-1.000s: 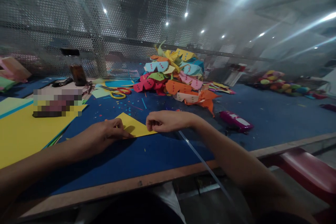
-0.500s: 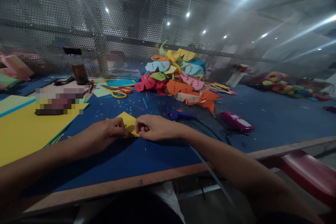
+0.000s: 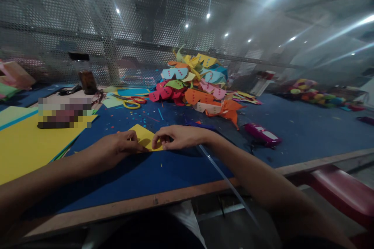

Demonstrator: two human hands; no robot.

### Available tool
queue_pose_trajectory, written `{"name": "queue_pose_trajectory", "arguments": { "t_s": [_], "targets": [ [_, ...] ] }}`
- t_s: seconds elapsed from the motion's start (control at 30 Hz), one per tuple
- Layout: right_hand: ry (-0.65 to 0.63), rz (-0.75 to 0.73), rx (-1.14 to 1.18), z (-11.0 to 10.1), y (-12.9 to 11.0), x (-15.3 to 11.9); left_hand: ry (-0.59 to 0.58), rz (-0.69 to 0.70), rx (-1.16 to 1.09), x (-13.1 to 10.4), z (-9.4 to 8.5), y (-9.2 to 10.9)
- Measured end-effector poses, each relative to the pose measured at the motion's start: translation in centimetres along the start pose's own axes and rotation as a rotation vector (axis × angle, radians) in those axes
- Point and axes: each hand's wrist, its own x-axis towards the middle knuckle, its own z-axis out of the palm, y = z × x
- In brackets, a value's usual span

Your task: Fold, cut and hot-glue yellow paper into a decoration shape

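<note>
A small yellow paper (image 3: 143, 136) lies on the blue table between my hands, its pointed corner facing away from me. My left hand (image 3: 124, 146) has its fingers closed on the left part of the paper, near its front edge. My right hand (image 3: 178, 138) rests at the paper's right side, with curled fingers and a gap between thumb and index finger; the fingertips touch the paper. Behind the hands lie scissors (image 3: 133, 103) with yellow and red handles, among small paper scraps.
A heap of coloured paper masks (image 3: 194, 81) stands behind. Yellow sheets (image 3: 32, 148) and a blurred-out object lie left, near a dark-lidded jar (image 3: 86, 76). A purple device (image 3: 263, 135) is right of a blue tool (image 3: 204, 125). A red stool (image 3: 344, 190) stands beside the table edge.
My right hand has shifted slightly right along the paper, and its thumb and index finger are a little further apart. More of the yellow paper shows. My left hand has hardly moved.
</note>
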Motion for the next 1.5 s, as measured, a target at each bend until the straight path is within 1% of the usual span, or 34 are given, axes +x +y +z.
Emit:
{"name": "queue_pose_trajectory", "arguments": {
  "t_s": [0.17, 0.27, 0.5, 0.73, 0.93, 1.0, 1.03, 1.13, 1.17, 1.23, 1.33, 1.4, 1.5],
  "targets": [
    [-0.055, -0.042, -0.008, -0.9, 0.3, -0.6, -0.006, 0.001, 0.007, 0.0, -0.1, 0.0],
    [-0.092, -0.056, 0.009, -1.3, 0.6, -0.8, 0.009, 0.015, 0.017, 0.0, -0.1, -0.1],
    [-0.142, -0.098, 0.017, -1.9, 1.8, -1.0, 0.031, 0.054, -0.009, 0.0, 0.1, -0.5],
    [-0.193, -0.115, -0.037, -2.2, 1.3, -1.3, 0.010, 0.029, -0.013, 0.1, -0.1, -0.3],
    [-0.197, -0.123, -0.034, -2.6, 1.3, -1.6, 0.020, 0.039, 0.000, 0.0, -0.1, -0.3],
    [-0.150, -0.116, 0.003, -2.5, 1.1, -1.6, 0.027, 0.047, 0.009, 0.0, 0.1, -0.4],
    [-0.104, -0.109, 0.023, -2.3, 1.0, -1.6, 0.028, 0.046, 0.016, 0.0, 0.1, -0.4],
    [0.095, -0.101, 0.059, -1.1, 0.5, -0.8, 0.022, 0.036, 0.050, -0.1, 0.2, -0.3],
    [0.127, -0.099, 0.070, -0.5, 0.3, -0.5, 0.020, 0.031, 0.058, -0.1, 0.2, -0.3],
    [0.159, -0.089, 0.098, 0.7, 0.1, 0.3, 0.009, 0.020, 0.053, -0.1, 0.1, -0.1],
    [0.209, -0.076, 0.048, 2.0, 0.1, 1.2, 0.006, 0.010, 0.014, -0.1, 0.0, -0.1],
    [0.217, -0.063, 0.035, 2.3, 0.2, 1.4, 0.022, 0.018, -0.031, 0.0, 0.1, -0.3],
    [0.213, -0.052, 0.053, 2.3, 0.2, 1.3, 0.065, 0.039, -0.095, 0.1, 0.4, -0.8]
  ]
}}
